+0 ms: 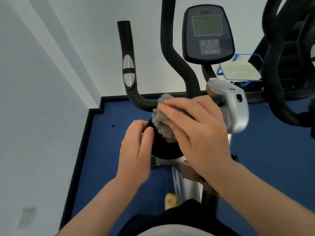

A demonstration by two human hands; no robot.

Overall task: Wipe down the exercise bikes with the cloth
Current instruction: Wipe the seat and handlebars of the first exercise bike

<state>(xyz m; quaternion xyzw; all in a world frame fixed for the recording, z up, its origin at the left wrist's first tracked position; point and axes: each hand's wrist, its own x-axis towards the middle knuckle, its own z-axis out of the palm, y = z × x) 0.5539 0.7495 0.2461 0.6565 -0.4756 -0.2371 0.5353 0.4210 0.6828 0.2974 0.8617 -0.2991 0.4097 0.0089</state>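
Right hand (192,126) spread flat, pressing the cloth (162,123) onto the handlebar (144,103) bend. Left hand (136,150) just below, pinching a black knob (163,149). Probably best to wrap the cloth round the bar, then slide toward the grip.

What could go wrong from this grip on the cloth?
The right hand only presses the grey cloth flat onto the handlebar, so the cloth's loose lower part may slip off or bunch. The left hand pinches a black round part right beside the cloth; the hands could collide.
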